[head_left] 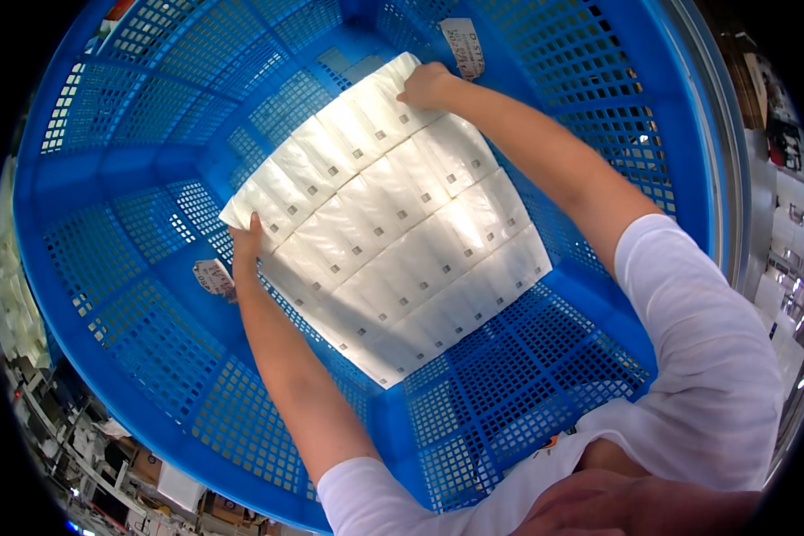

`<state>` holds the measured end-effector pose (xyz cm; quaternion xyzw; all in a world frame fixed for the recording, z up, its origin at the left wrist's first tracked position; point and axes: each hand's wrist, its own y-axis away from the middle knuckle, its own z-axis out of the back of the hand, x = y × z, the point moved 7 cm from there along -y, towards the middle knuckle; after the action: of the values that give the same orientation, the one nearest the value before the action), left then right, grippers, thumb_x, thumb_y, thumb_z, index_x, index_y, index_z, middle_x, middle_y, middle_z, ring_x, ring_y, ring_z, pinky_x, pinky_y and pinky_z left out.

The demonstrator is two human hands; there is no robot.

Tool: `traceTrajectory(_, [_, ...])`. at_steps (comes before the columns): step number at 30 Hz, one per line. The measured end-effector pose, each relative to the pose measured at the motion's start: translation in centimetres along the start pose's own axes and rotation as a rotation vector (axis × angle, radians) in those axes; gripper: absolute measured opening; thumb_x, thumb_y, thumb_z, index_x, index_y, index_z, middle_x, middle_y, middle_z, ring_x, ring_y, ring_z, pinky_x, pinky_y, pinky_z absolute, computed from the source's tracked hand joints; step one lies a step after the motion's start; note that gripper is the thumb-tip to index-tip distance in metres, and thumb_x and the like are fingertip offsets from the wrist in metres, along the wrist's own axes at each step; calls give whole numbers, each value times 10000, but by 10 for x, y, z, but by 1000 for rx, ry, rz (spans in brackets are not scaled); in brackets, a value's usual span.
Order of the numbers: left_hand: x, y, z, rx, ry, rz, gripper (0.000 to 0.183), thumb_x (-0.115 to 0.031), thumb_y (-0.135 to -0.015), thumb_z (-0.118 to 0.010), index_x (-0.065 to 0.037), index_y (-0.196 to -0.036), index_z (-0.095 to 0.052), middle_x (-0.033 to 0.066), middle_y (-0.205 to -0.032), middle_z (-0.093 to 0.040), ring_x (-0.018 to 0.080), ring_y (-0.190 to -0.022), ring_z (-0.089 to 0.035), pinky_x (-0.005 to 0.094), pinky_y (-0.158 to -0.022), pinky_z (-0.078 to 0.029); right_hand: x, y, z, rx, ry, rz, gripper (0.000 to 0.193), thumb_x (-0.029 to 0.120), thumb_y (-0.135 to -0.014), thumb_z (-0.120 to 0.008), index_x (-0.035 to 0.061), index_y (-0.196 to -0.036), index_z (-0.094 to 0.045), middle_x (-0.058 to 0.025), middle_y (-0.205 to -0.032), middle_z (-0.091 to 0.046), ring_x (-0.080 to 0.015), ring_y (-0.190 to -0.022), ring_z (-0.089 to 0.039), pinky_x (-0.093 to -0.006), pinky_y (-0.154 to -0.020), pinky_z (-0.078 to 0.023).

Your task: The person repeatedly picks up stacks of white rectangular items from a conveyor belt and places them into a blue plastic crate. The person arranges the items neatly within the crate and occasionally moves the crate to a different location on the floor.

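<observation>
Inside a large blue perforated plastic basket [116,210] lies a block of white plastic-wrapped packets [402,214], stacked in several tight rows. Each packet carries a small dark square mark. My left hand [247,239] grips the left end of the farthest row, thumb showing and the other fingers mostly hidden. At the opposite end of that same row, my right hand [427,87] is closed over the corner, its fingertips partly out of sight. Both forearms reach down into the basket on either side of the block.
Paper tags are fixed to the basket's inner wall: a white tag [464,49] beyond my right hand and another tag [214,279] beside my left wrist. Outside the rim, shelving with assorted goods [116,464] stands at lower left. A metal edge [732,170] runs along the right.
</observation>
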<state>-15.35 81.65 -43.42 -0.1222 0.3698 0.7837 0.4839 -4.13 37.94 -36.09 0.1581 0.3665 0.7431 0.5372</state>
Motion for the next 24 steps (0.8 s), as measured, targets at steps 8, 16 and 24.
traceTrajectory(8, [-100, 73, -8, -300, -606, -175, 767, -476, -826, -524, -76, -1401, -213, 278, -1412, -207, 411, -1283, -271, 487, -991, -326, 33, 24, -22, -77, 68, -25, 362, 182, -803, -520, 8, -1108, -606, -176, -1178, -563, -393, -1160, -465, -675, -911, -267])
traceTrajectory(16, [-70, 90, -41, 249, -854, -140, 411, -292, -883, -390, -129, -1238, -517, 178, -1344, -410, 349, -1232, -393, 596, -999, -255, 66, 94, 2, -213, -232, 272, 306, 121, -772, -517, 118, -1064, -607, -112, -1045, -624, -274, -993, -588, -486, -880, -412])
traceTrajectory(24, [-125, 375, -104, 958, -1042, -642, 348, -364, -863, -467, -154, -1103, -608, 115, -1095, -615, 305, -1029, -568, 409, -854, -458, 131, 260, 46, -276, 42, 586, 157, 72, -689, -607, 67, -828, -678, -114, -846, -669, -274, -792, -647, -411, -610, -508])
